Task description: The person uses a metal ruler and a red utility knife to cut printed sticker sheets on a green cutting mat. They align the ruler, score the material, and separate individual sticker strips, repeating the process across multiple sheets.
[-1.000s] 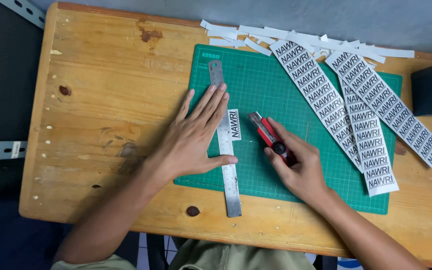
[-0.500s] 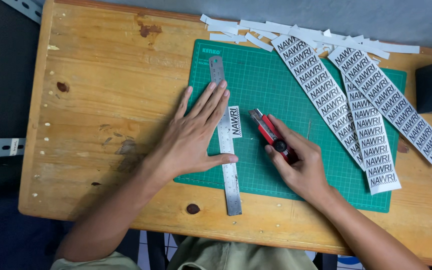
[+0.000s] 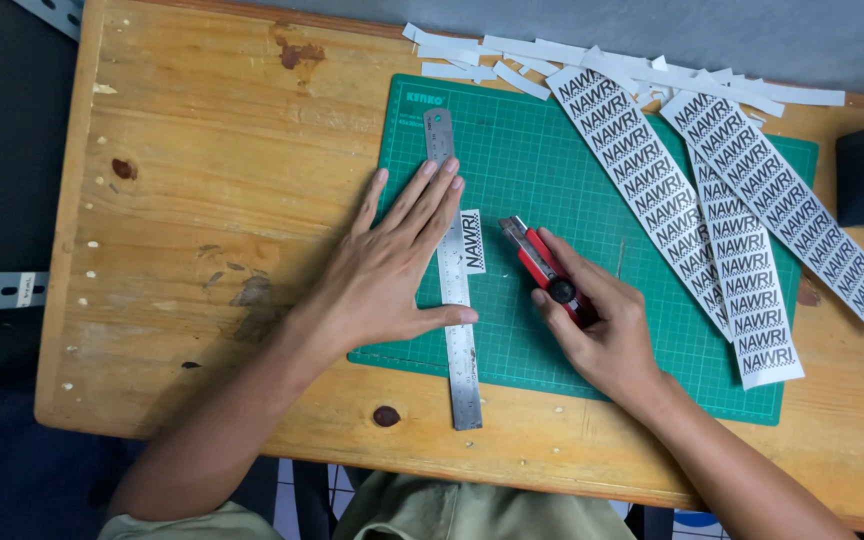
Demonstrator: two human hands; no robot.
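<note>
Wooden table [image 3: 202, 180], green mat [image 3: 552, 170], steel ruler [image 3: 457, 330]

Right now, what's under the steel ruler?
The steel ruler lies on the green cutting mat, its lower end on the wooden table. A small paper label pokes out beside it; the left hand hides any more.

Bright even light, soft faint shadows, sharp focus, no glare, slight edge distortion

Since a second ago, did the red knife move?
No. The red cutter in the right hand keeps its spot on the green mat, beside the ruler.
</note>
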